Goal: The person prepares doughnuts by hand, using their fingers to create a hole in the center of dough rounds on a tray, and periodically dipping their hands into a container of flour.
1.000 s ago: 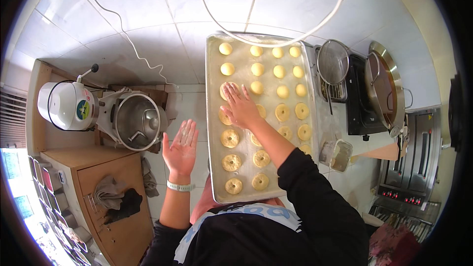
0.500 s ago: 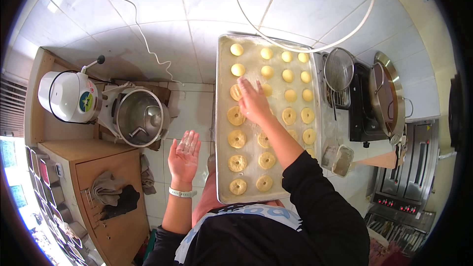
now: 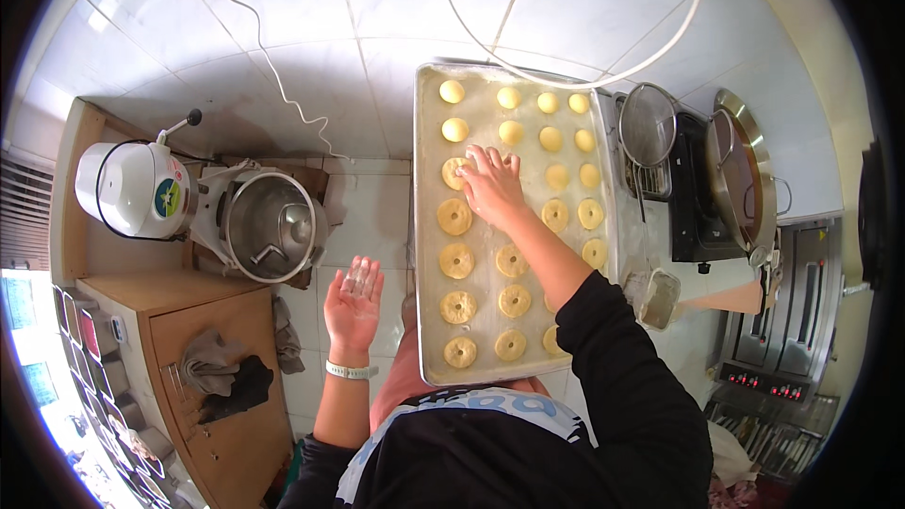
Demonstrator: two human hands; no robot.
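Observation:
A large metal tray (image 3: 429,365) in front of me bears rows of pale dough pieces on a floured surface. The far ones, such as a dough ball (image 3: 454,129), are round and whole; nearer ones, such as a dough ring (image 3: 454,217), lie flattened with a hole in the middle. With fingers apart, my right hand (image 3: 495,190) reaches over the left column, one fingertip at the centre of a flattened dough piece (image 3: 455,179). That hand covers a neighbouring piece. Palm up and floury, my left hand (image 3: 353,304) is held open and holds nothing, left of the tray.
At the left stand a white mixer (image 3: 132,190) with a steel bowl (image 3: 271,228) and a wooden cabinet (image 3: 212,368) hung with cloths. Right of the tray are a strainer (image 3: 648,123), a black stove (image 3: 696,198) bearing a wide pan (image 3: 740,174), and a small tub (image 3: 659,300). A white cable (image 3: 693,24) hangs above.
My right hand has shifted slightly, its fingers now more spread. The dough piece at its fingertip shows more plainly, with a dent at its centre. The left hand stays nearly still.

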